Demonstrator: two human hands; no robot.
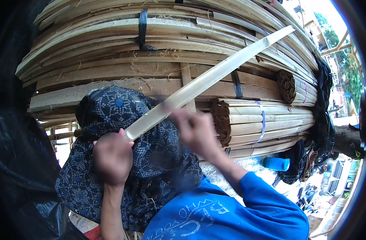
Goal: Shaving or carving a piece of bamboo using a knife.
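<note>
A long pale bamboo slat [215, 74] slants from my lap up to the far right, its wide end nearest me. My left hand [113, 156] is closed on that near end; a blurred patch covers much of the hand, but fingertips show at the slat's edge. My right hand [197, 132], smeared by motion, is curled like a fist just right of the slat's lower part. A dark blur lies across the slat beside its fingers, and what it holds cannot be made out. Dark blue patterned cloth [119, 108] covers my legs beneath the slat.
Long bamboo strips [111, 32] are stacked in front, bound with black ties [143, 30]. At right lie a large tied bundle of slats [271, 122] and a smaller bundle [297, 88]. A blue container [276, 163] stands at lower right; black plastic sheeting [27, 160] hangs at left.
</note>
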